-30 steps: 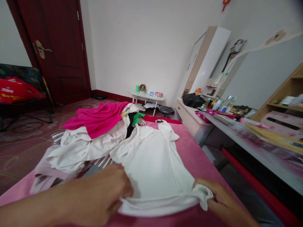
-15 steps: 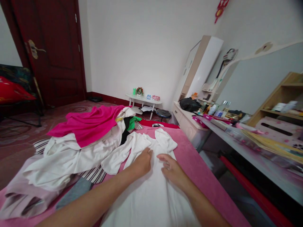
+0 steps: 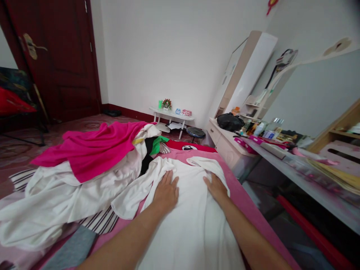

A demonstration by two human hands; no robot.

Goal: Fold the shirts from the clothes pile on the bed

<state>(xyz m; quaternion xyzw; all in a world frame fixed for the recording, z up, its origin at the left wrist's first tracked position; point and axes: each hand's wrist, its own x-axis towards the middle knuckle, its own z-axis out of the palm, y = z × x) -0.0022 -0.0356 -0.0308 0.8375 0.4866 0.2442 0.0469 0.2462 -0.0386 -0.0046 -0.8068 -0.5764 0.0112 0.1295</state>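
Observation:
A white long-sleeved garment (image 3: 191, 217) lies spread lengthwise in front of me on a pink bed cover (image 3: 253, 228). My left hand (image 3: 166, 192) rests flat on its upper left part, fingers stretched out and close to the loose left sleeve. On the upper right part lies my right hand (image 3: 217, 187), its thumb apart from the fingers. The fingertips of that hand are partly covered by the folded right sleeve (image 3: 218, 167). Left of the garment is a heap of clothes, with a bright pink piece (image 3: 104, 146) over white cloth (image 3: 75, 198).
Striped cloth (image 3: 102, 221) and a grey piece (image 3: 73, 245) stick out beneath the heap. A dressing table (image 3: 281, 161) crowded with bottles and boxes runs along the right. At the far end stand a small white table (image 3: 171, 114) and a round stool (image 3: 196, 132).
My hands have moved apart, the right one outward to the garment's right side. The left has flattened onto the cloth. The right sleeve now lies folded over near my right fingers.

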